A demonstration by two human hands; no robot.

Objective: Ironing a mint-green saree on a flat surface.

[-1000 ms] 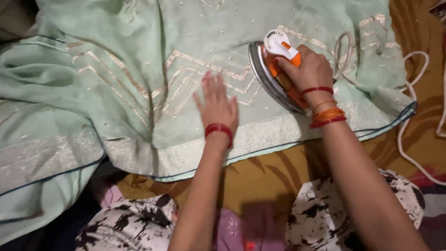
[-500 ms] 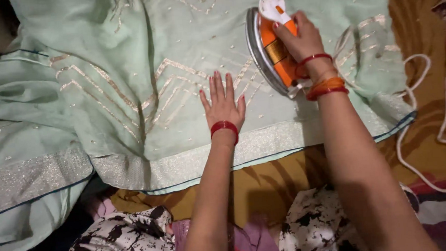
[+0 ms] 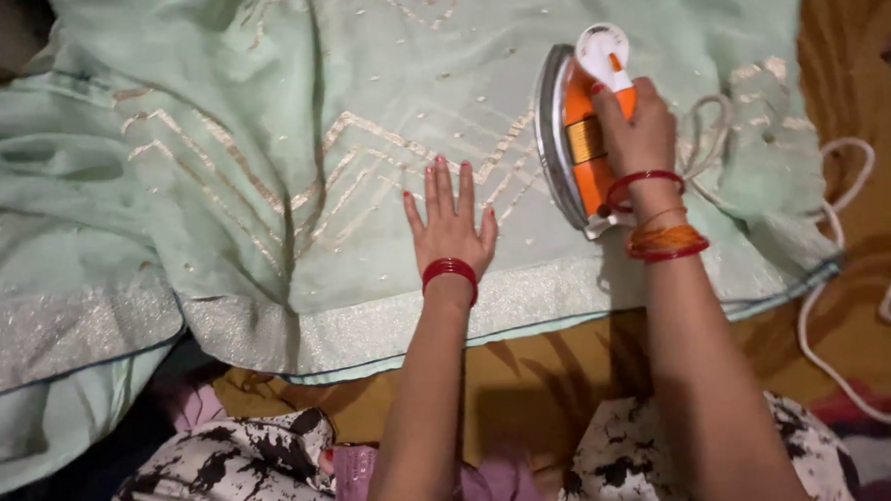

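Two hands busy: right hand [image 3: 636,124] clamped on orange iron [image 3: 583,134]; left hand [image 3: 448,220] flat, fingers apart, on mint embroidered cloth [image 3: 260,138].

Iron [image 3: 585,124] looks like glossy orange plastic with a shiny metal soleplate; the mint cloth [image 3: 261,158] is soft, matt, with glittery trim.

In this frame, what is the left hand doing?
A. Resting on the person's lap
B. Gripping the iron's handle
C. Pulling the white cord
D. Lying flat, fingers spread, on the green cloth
D: the left hand lies palm-down on the green cloth, while the right hand holds the iron.
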